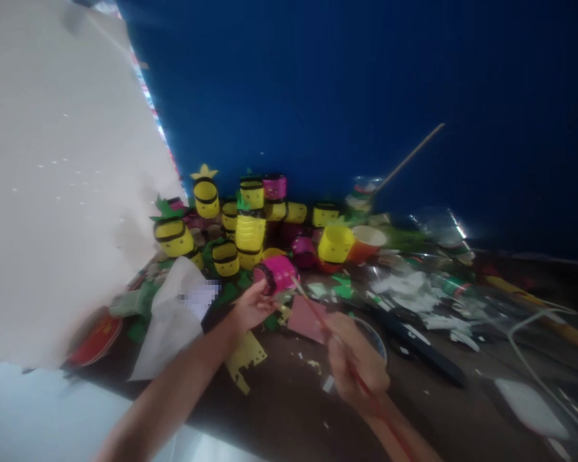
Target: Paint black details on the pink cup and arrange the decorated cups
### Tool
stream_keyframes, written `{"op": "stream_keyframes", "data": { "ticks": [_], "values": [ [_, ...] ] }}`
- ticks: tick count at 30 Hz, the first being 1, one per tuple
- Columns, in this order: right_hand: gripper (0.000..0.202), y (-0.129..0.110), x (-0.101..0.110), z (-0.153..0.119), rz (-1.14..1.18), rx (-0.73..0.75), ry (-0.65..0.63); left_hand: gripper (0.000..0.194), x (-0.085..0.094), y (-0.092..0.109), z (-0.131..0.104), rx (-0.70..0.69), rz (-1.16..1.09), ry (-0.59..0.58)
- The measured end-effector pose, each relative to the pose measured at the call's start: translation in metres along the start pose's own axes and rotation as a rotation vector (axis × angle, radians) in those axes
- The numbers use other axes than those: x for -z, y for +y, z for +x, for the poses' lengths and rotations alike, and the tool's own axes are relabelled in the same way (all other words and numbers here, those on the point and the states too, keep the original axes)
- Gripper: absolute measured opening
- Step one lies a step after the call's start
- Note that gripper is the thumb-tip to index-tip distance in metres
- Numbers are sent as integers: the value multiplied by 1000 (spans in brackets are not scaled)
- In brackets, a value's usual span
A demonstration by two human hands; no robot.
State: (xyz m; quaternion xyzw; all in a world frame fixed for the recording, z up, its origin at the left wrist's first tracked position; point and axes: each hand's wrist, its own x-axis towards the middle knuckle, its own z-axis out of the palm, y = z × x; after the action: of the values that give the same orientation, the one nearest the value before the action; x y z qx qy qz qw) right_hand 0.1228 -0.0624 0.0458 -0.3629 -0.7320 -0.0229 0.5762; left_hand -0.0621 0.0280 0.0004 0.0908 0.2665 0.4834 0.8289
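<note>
My left hand point(256, 309) grips a bright pink cup point(284, 273) with a dark band round one end, tipped on its side. In my right hand point(359, 359) is a thin red-handled paintbrush point(315, 303), its tip at or very near the cup's near side; blur hides whether they touch. Just under the cup lies a pink square sheet point(306, 317). A yellow scrap point(246, 359) with cut-out edges is below my left wrist. Behind my hands stand several yellow cups point(250, 232) with dark bands, some with small faces and leafy tops.
An orange-red cup point(366, 242) stands behind the hands. White scraps point(409, 292) and a long black tool point(424, 353) lie to the right. White paper point(173, 321) and a red round container point(96, 337) are left. A blue wall point(366, 83) rises behind.
</note>
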Motion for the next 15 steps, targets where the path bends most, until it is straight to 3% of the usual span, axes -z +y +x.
{"op": "stream_keyframes", "data": {
  "ticks": [6,15],
  "values": [
    [29,0,-1,3,11,45,-75,11,1,-5,-3,-61,70,-65],
    [31,-5,0,10,93,48,-108,14,-2,-3,-2,-50,64,-43]
  ]
}}
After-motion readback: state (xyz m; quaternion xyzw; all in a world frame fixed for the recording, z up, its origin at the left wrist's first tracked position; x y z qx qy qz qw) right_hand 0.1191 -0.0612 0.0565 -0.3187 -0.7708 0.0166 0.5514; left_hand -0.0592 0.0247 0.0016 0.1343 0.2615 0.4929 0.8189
